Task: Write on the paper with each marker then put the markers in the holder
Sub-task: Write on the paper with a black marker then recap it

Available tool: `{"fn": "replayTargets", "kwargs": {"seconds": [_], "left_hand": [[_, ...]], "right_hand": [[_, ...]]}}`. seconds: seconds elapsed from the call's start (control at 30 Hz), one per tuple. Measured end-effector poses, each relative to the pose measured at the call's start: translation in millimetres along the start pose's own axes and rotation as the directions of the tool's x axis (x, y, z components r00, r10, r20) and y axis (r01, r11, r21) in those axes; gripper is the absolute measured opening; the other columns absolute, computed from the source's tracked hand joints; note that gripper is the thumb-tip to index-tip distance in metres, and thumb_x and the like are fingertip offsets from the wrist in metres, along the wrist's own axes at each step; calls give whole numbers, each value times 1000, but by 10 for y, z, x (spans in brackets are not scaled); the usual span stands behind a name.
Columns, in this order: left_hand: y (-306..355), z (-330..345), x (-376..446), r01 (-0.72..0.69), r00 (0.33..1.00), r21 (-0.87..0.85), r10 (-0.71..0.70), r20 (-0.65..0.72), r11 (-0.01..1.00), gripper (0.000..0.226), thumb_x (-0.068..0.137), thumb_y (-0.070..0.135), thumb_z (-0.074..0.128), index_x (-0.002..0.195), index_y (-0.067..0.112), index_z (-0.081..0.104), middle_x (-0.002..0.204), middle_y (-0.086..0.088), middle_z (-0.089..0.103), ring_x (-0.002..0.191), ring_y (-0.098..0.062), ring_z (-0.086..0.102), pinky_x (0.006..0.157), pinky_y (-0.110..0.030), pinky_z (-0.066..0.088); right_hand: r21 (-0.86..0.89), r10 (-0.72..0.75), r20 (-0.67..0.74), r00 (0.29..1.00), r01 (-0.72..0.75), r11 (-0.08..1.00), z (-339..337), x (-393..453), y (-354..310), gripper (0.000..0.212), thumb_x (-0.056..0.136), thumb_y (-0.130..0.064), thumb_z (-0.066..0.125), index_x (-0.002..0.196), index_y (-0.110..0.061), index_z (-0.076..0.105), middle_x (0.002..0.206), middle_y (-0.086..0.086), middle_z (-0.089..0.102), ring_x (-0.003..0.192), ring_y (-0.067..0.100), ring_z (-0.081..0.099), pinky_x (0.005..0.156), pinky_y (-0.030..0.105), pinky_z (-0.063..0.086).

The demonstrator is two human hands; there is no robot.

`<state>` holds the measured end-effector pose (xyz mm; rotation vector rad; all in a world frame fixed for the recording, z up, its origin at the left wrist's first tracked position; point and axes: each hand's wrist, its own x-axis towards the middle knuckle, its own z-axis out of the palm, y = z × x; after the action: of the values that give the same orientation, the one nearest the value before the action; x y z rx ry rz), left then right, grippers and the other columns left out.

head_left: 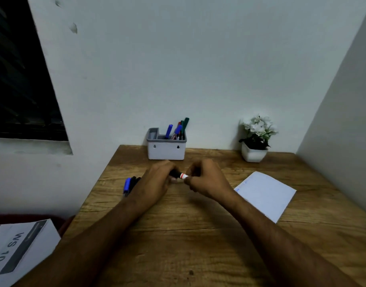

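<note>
Both hands grip one marker in front of the grey-rimmed white plastic holder (166, 150), task partly done.

Left of the holder, loose blue and black markers (130, 185) wait; left hand (157, 181) clamps the black-capped white marker (179, 175), right hand (205, 179) its other end; several stand inside; white paper sheet (265, 195) lies right.

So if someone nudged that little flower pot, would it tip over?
Probably not easily: the flower pot looks squat and wide-based, sitting flat on the table. The leafy top spreads wider than the pot, so a high push might rock it. It likely slides first.
</note>
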<state>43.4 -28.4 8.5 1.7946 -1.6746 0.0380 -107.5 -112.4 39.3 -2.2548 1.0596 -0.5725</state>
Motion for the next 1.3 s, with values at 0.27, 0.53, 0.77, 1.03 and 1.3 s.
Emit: {"fn": "replayTargets", "kwargs": {"seconds": [0.27,0.53,0.77,1.03,1.3], "left_hand": [[256,313,307,-203,978,55,200,58,978,27,90,3,59,108,24,60,107,8,59,99,-6,53,87,-26,48],[420,562,536,-285,959,1,285,-7,959,24,84,-4,60,99,15,65,96,1,63,89,-10,57,78,-33,52],[511,723,650,-326,945,-19,325,-22,945,23,83,-2,63,97,16,66,95,3,64,89,-9,56,77,-33,51],[241,806,772,-110,993,58,112,-32,992,22,90,3,60,105,17,68,106,-1,67,93,-10,57,77,-16,41],[268,1087,823,-151,989,149,149,27,977,18,93,28,59,105,18,68,102,0,60,96,-14,51,73,-25,36]], "right_hand": [[-28,-197,-167,966,195,980,-295,-95,525,35,87,-46,62,90,-19,84,72,0,77,61,17,67,54,39,48],[-1,-232,-224,947,237,971,-469,-36,829,36,92,-39,68,79,-9,81,60,11,69,54,25,62,51,43,47],[49,-183,-203,962,196,979,-631,-23,918,20,91,-29,78,80,-13,84,53,-11,67,52,5,66,53,26,50],[186,110,-172,979,-78,980,-962,-27,1302,40,94,-36,74,68,-6,78,63,16,71,46,11,49,48,26,39],[665,183,-89,979,-78,742,-940,-62,1304,17,99,-5,65,116,-6,68,81,15,75,57,24,69,52,31,60]]}}
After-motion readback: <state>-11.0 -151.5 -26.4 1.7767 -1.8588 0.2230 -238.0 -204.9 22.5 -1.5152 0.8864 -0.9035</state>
